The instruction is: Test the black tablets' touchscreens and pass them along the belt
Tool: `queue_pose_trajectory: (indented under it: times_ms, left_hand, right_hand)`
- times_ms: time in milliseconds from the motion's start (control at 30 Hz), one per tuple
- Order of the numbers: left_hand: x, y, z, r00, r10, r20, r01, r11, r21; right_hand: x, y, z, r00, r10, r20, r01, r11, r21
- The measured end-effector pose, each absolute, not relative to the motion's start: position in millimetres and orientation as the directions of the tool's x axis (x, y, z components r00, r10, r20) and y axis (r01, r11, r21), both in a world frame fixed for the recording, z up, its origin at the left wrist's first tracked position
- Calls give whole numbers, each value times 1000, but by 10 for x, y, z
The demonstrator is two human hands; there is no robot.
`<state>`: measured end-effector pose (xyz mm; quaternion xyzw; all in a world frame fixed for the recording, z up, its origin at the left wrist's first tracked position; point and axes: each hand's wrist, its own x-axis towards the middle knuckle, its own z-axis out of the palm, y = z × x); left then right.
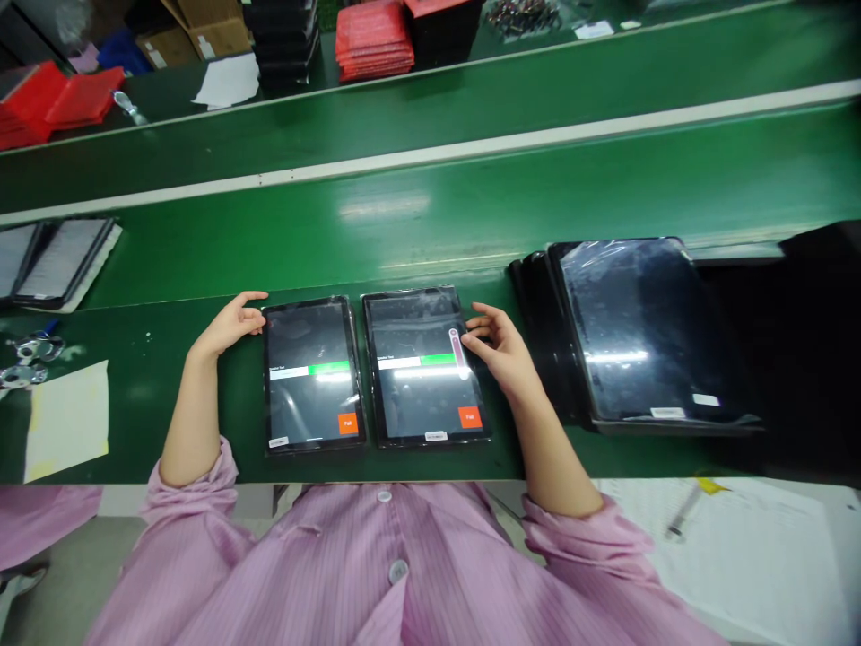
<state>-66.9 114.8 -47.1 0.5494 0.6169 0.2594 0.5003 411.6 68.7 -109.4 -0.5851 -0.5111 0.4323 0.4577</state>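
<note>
Two dark tablets lie side by side on the green bench, screens up and lit. The left tablet point(313, 404) shows a white and green bar and an orange "Fail" box. Much the same appears on the right tablet point(417, 404), plus a volume slider at its right edge. My left hand point(235, 325) rests at the left tablet's upper left edge, index finger stretched out and the others curled. At the upper right edge of the right tablet is my right hand point(498, 350), thumb against the edge and fingers apart. Both tablets lie flat, unlifted.
Stacked tablets point(639, 332) stand to the right beside black material. More tablets point(64, 260) lie at the left, near a yellowish sheet point(67, 422) and clear plastic pieces point(30, 354). The far shelf carries red packets point(373, 40) and a black stack point(281, 40).
</note>
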Motion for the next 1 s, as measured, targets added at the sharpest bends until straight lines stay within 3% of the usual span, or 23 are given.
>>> queue_pose_trajectory:
  times_ms: [133,733,1000]
  left_hand:
    - [-669,1159,-501,25,953,-303,449,260,855]
    - [-722,1190,-567,119,954,-274,393,208,896]
    - [-669,1186,-665,37,974,-225,409,191,892]
  right_hand:
    - [4107,679,-1042,134,990,-53,151,-73,-986]
    - [4059,666,-957,229,970,-86,79,-107,-991]
    - [4063,685,-967,221,972,-75,102,-99,-990]
